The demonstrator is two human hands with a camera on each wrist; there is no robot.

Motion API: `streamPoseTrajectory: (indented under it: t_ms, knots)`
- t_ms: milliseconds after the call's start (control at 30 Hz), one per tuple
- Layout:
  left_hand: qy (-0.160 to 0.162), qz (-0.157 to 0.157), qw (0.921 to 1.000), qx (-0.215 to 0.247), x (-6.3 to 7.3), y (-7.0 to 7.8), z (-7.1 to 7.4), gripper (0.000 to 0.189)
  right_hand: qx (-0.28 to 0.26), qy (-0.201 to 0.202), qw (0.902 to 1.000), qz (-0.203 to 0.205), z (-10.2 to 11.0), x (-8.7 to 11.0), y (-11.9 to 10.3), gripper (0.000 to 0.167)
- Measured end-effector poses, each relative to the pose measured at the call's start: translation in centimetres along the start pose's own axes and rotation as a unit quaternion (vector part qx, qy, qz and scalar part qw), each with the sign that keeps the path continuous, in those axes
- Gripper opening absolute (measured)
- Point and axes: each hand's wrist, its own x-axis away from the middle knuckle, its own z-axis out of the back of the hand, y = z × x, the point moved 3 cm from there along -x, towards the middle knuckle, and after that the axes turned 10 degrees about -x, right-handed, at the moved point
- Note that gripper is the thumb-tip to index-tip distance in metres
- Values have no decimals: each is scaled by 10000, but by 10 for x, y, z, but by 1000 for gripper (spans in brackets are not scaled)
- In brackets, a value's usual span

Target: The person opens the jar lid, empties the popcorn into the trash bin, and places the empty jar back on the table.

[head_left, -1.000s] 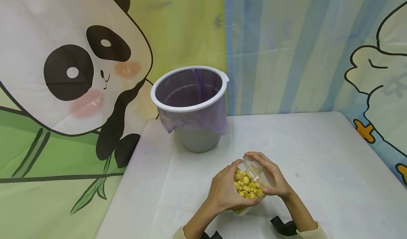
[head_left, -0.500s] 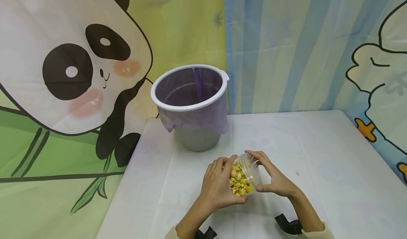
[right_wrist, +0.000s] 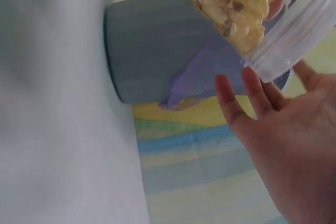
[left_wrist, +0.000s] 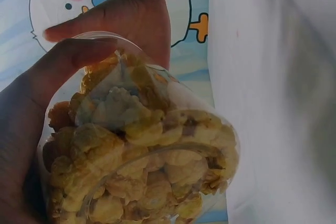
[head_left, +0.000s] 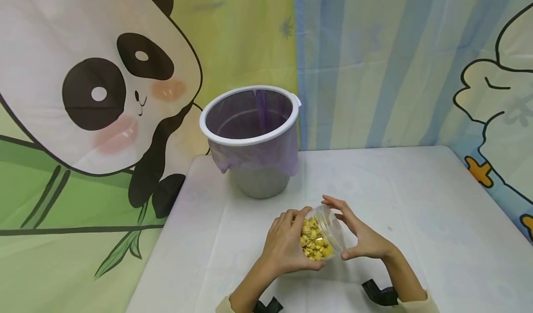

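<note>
My left hand (head_left: pixel 282 246) grips a clear plastic jar (head_left: pixel 313 241) of yellow popcorn, tilted with its lid end toward the right. On that end sits a clear round lid (head_left: pixel 331 232). My right hand (head_left: pixel 364 236) is spread beside the lid, thumb and fingers apart. The right wrist view has its fingertips (right_wrist: pixel 251 82) right at the lower edge of the lid (right_wrist: pixel 294 35). Seen from the left wrist, the jar's base (left_wrist: pixel 152 182) faces the camera, packed with popcorn, and the left thumb and fingers curve round its side.
A grey bin (head_left: pixel 260 183) with a white rim and a purple liner bag (head_left: pixel 266 153) stands at the back of the white table (head_left: pixel 395 197), beyond the jar. Printed curtains (head_left: pixel 366 72) hang behind. Black straps (head_left: pixel 379 294) sit at both wrists.
The jar has tipped further over to the right and shifted slightly left in my left hand. My right hand, earlier holding the lid, has loosened and drawn a little away to the right.
</note>
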Motion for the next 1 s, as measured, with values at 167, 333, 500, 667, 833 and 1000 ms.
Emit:
streamPoseTrajectory:
  t_ms: [167,333,500,667,833,1000]
  knots:
    - [62,-27,10000,-50,-1,0,1,113,164,243,9994,171,-1,0,1,97]
    - [58,31,10000,-72,0,-1,2,114,-105,-160,9972,720,-1,0,0,99]
    - [77,124,9999,-41,1,-2,2,113,-2,-112,9988,482,-2,-3,-2,100]
    - [191,102,9998,-12,0,-2,1,113,342,259,9990,127,-1,-4,-1,94]
    - [186,76,9998,2,0,-4,0,113,106,102,9990,428,1,-4,0,90]
    - [74,160,9998,89,0,-5,-2,113,-192,-327,9956,857,-2,-9,-6,94]
